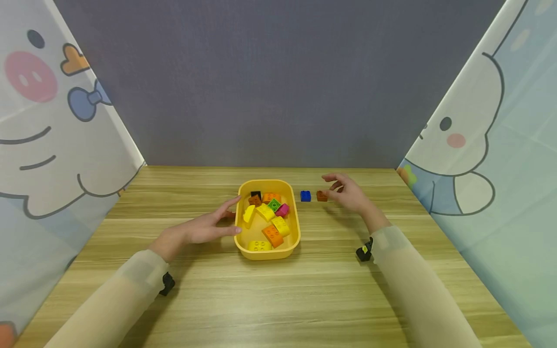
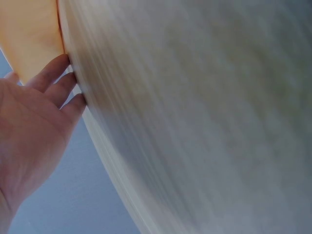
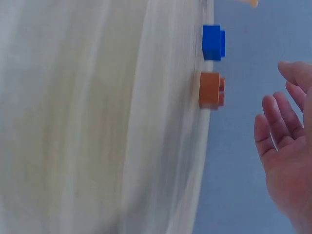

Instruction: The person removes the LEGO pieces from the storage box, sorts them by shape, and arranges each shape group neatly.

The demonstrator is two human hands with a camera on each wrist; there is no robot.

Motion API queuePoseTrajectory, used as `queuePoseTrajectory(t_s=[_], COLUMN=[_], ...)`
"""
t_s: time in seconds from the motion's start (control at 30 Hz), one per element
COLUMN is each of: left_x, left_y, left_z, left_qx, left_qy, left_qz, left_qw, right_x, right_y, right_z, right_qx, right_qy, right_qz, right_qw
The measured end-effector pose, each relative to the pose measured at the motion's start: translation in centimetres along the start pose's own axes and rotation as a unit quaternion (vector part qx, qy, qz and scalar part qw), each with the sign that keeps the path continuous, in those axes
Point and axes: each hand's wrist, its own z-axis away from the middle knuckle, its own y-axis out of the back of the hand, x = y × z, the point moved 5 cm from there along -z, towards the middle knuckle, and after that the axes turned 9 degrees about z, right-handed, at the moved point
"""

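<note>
A yellow tray [image 1: 296,241] holding several toy bricks stands mid-table in the head view. My left hand [image 1: 206,227] rests at its left side, thumb and fingers spread along the rim; the left wrist view shows the fingertips beside the tray wall [image 2: 36,34]. To the right of the tray, a blue brick [image 1: 305,196] and an orange-brown brick [image 1: 321,196] sit side by side on the table, studs up. My right hand [image 1: 348,193] hovers just right of the orange-brown brick, fingers loosely bent with nothing in them. The right wrist view shows a gap between the hand [image 3: 290,136] and that brick [image 3: 209,90].
Inside the tray lie yellow bricks [image 1: 259,246], orange bricks [image 1: 272,236], a green brick [image 1: 274,205], a magenta brick [image 1: 283,210] and a black brick [image 1: 256,194]. A grey wall [image 1: 274,96] rises behind the wood-grain table [image 1: 270,299], with cartoon-printed panels [image 1: 500,169] at both sides.
</note>
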Motion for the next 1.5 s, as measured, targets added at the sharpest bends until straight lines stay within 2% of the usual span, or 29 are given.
queuePoseTrajectory(t_s=[0.17, 0.37, 0.6, 0.73, 0.93, 1.1, 1.27, 1.4, 1.5], left_x=[0.0, 0.0, 0.0, 0.0, -0.2, -0.2, -0.1, 0.0, 0.0], left_y=[0.0, -0.1, -0.1, 0.0, 0.1, 0.0, 0.0, 0.0, 0.0], left_z=[0.0, -0.1, -0.1, -0.1, -0.4, -0.4, -0.4, -0.3, -0.2], left_qx=[-0.001, -0.001, -0.002, -0.003, -0.007, -0.01, -0.011, -0.007, -0.005], left_qy=[0.001, 0.002, 0.002, 0.002, 0.004, 0.005, 0.001, -0.004, -0.004], left_qz=[-0.002, -0.006, -0.007, -0.006, 0.001, 0.0, -0.002, -0.004, -0.001], left_qw=[1.0, 1.0, 1.0, 1.0, 1.0, 0.9999, 0.9999, 1.0, 1.0], right_x=[-1.9, -5.3, -9.7, -11.7, -14.1, -14.4, -13.8, -13.8, -14.0], right_y=[-0.4, -1.8, -4.7, -6.6, -8.9, -10.5, -11.7, -12.3, -12.7], right_z=[0.5, 0.4, -0.3, -1.0, -2.2, -3.3, -4.0, -4.1, -4.0], right_qx=[0.01, -0.004, -0.034, -0.051, -0.082, -0.092, -0.097, -0.112, -0.134], right_qy=[0.022, 0.071, 0.128, 0.147, 0.148, 0.137, 0.128, 0.135, 0.143], right_qz=[0.004, -0.01, -0.024, -0.011, 0.01, 0.024, 0.068, 0.146, 0.21], right_qw=[1.0, 0.997, 0.991, 0.988, 0.986, 0.986, 0.985, 0.974, 0.958])
